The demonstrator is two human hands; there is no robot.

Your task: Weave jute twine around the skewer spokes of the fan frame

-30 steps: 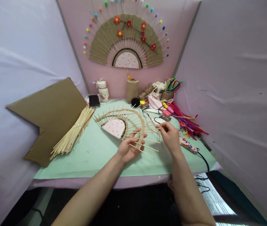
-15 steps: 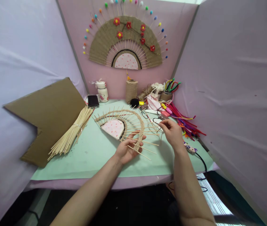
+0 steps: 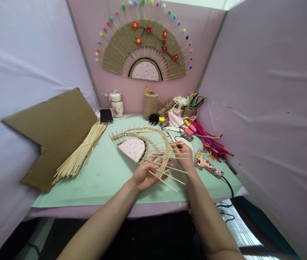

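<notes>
A half-woven fan [image 3: 132,148] of thin sticks with a pink dotted half-round centre is held tilted above the table. My left hand [image 3: 148,173] grips its lower right part, fingers round the sticks and the band of woven jute twine [image 3: 167,150]. At the right side of the fan my right hand [image 3: 182,155] is closed in a pinch among the stick ends, partly behind them. The twine between its fingertips is too thin to make out clearly.
A bundle of sticks [image 3: 81,153] and bent cardboard [image 3: 53,130] lie left. At the back stand a bottle [image 3: 117,105] and a twine spool [image 3: 150,104]. Pipe cleaners [image 3: 210,139] and a corded glue gun [image 3: 209,165] lie right. A finished fan [image 3: 145,47] hangs on the wall.
My right hand has moved left, from beyond the stick tips in among them. The fan in my left hand has shifted slightly right, and the glue gun shows more fully.
</notes>
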